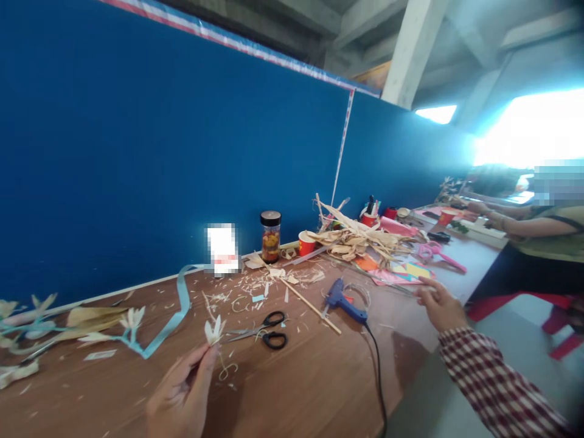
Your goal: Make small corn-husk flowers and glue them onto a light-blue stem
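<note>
My left hand point(185, 392) is low in the head view and pinches a small cream husk flower point(214, 331) between its fingertips, held just above the brown table point(310, 389). My right hand point(438, 304), in a checked sleeve, hovers with fingers loosely apart over the table's right edge and holds nothing I can see. A blue glue gun point(343, 301) with a black cord lies just to its left. Black-handled scissors point(267, 330) lie right of the flower. A thin wooden stick point(310, 301) lies between scissors and glue gun.
A heap of dried husks point(356, 238), a red cup point(306, 244), a dark-lidded jar point(271, 236) and coloured paper point(404, 271) sit further along. A light blue ribbon point(176, 313) and finished husk flowers point(31, 328) lie at left. Another person point(542, 231) sits at far right. A blue wall backs the table.
</note>
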`<state>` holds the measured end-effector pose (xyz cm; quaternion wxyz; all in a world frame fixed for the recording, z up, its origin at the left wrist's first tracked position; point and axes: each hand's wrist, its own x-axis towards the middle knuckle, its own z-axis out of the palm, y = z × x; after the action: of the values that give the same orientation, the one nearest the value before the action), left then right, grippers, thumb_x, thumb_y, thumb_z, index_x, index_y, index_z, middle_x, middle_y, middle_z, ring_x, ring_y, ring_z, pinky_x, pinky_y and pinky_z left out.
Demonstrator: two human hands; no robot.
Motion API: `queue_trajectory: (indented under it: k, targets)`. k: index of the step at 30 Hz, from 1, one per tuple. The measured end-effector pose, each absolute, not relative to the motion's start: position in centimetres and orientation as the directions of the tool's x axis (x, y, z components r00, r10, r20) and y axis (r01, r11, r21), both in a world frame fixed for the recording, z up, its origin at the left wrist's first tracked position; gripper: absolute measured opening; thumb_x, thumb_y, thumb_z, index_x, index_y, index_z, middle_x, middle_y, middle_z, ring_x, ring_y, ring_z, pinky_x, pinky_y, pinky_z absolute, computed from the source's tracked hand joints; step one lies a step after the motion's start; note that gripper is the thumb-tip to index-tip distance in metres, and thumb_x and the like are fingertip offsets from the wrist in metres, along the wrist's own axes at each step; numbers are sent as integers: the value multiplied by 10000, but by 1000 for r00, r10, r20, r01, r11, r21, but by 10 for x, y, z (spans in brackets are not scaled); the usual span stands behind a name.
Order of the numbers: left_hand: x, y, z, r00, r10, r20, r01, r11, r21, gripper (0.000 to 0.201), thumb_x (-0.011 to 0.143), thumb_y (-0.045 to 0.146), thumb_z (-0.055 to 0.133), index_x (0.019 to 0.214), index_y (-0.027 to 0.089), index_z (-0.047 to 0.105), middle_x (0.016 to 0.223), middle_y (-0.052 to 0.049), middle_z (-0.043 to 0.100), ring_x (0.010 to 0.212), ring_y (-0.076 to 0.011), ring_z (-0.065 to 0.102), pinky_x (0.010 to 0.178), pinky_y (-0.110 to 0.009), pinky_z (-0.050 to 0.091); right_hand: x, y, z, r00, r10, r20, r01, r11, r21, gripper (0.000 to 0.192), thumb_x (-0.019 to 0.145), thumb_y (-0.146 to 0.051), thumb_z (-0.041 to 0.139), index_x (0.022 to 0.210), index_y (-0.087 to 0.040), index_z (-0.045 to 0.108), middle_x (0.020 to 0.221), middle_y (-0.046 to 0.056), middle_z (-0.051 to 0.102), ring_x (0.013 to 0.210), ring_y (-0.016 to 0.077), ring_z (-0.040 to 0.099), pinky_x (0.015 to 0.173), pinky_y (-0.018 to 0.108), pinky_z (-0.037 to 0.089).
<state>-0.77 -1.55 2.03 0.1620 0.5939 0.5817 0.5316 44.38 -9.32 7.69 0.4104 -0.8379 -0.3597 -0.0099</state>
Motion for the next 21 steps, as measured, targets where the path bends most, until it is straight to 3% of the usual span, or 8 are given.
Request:
queue_trajectory:
  k: [3,6,9,13,18,21]
  targets:
    - [-8,-15,20,-227,878,421,530,-252,810,340,645,485,581,804,199,673,809,-47,697,754,-224,633,763,-341,484,433,-95,70,524,741,420,818,-300,-492,333,775,-287,431,1064,-143,513,886,142,600,700,200,586,593,306,398]
    - [-9,-13,17,-237,880,412,571,-217,792,367,638,513,569,810,208,676,807,-44,700,768,-237,634,761,-350,483,396,-85,59,349,827,441,890,-145,-433,264,787,-286,445,1015,-188,534,895,94,605,787,199,574,670,301,417]
    - [-11,-12,15,-232,877,421,604,-210,769,382,631,526,564,816,211,676,830,-48,698,788,-241,630,772,-354,476,359,-70,49,250,854,456,917,-57,-396,186,750,-296,524,914,-218,568,871,45,602,828,206,554,726,321,415]
    - [-9,-14,13,-210,877,431,568,-249,784,355,636,505,572,794,204,676,816,-47,696,771,-227,630,780,-346,475,322,-54,51,118,869,480,939,60,-340,144,795,-245,470,898,-197,558,844,48,583,810,192,528,725,317,397]
    - [-5,-15,11,-204,860,468,537,-301,788,318,646,457,592,802,192,672,840,-59,689,803,-222,623,776,-336,478,285,-17,63,-182,935,306,949,248,-195,146,813,-225,458,886,-205,583,878,41,593,848,176,514,755,283,379]
    - [-5,-15,10,-184,844,504,535,-344,772,287,666,428,587,802,188,669,846,-64,684,797,-212,621,764,-327,482,267,15,65,-243,957,161,958,262,-113,174,806,-228,479,938,-214,592,940,45,599,897,181,513,767,274,380]
